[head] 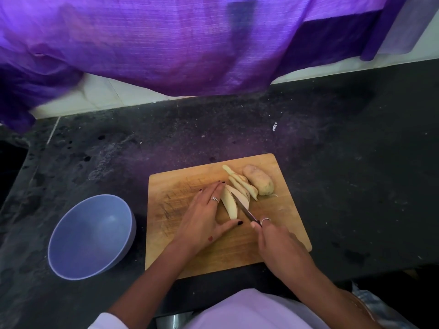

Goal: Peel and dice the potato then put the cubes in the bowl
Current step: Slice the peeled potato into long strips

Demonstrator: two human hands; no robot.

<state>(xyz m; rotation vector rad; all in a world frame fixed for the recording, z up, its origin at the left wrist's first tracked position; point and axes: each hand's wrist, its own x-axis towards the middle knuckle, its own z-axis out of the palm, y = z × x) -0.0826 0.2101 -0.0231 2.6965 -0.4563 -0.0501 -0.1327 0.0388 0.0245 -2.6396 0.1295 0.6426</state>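
Presently right hand (280,248) grips knife (244,210), blade in potato slice (229,203) on cutting board (180,186). Left hand (204,217) flat, fingers straight, steadying slice. More slices (242,184) beside uncut piece (259,182). Bowl (91,236) left of board, apart

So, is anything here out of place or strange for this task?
Yes: the potato at the far right of the board seems to keep its skin, though slices are already being cut with the knife. The bowl sits tilted on the counter and holds no cubes.
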